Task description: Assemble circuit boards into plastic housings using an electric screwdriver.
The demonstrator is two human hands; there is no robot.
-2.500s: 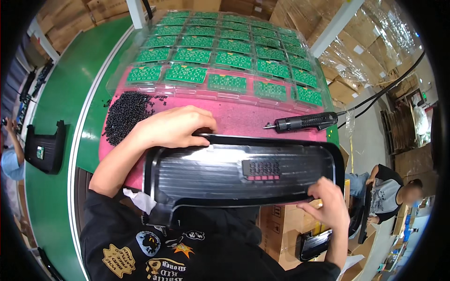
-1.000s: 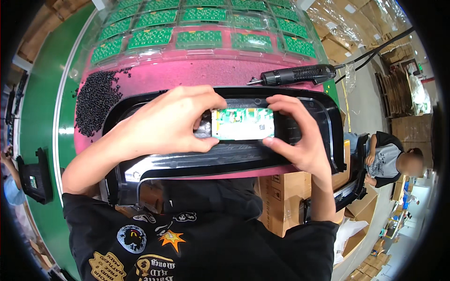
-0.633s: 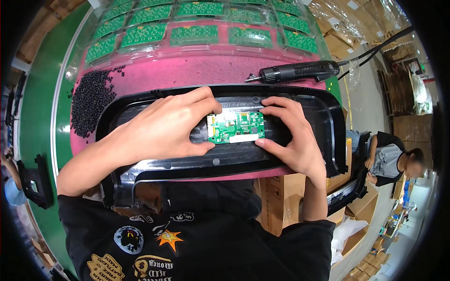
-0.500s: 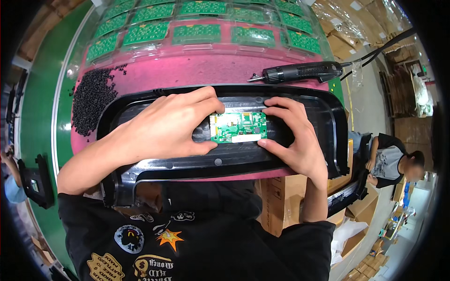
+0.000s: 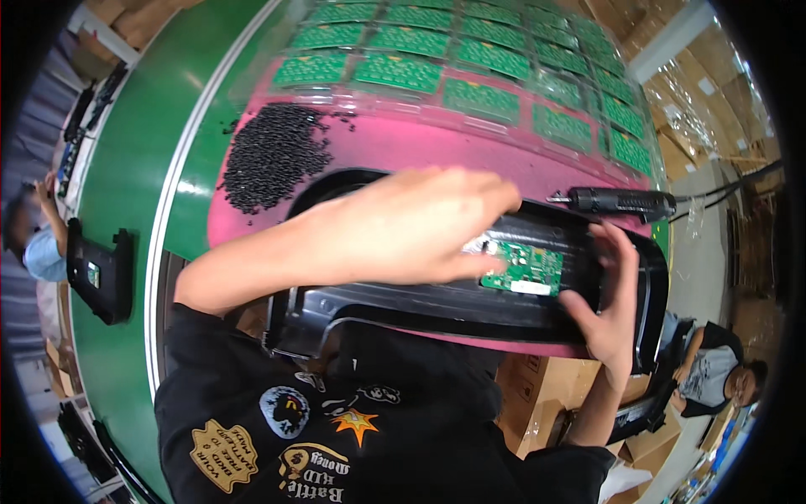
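A green circuit board lies inside a long black plastic shell, which sits on a pink mat. My left hand, slightly smeared by motion, reaches over the shell from the left. Its thumb overlaps the board's left end while the other fingers stretch out above, spread from the thumb. Whether the thumb touches the board I cannot tell. Off the board's right end is my right hand, fingers and thumb apart with nothing between them.
Small black screws are heaped on the pink mat at left. A black electric screwdriver lies behind the shell's right end. Clear trays of green boards stand at the back. Other people sit at far left and far right.
My right hand has come off the board and opened. My left hand has shifted over the board's left end, its fingers spreading. The whole view has turned, so everything appears further right.
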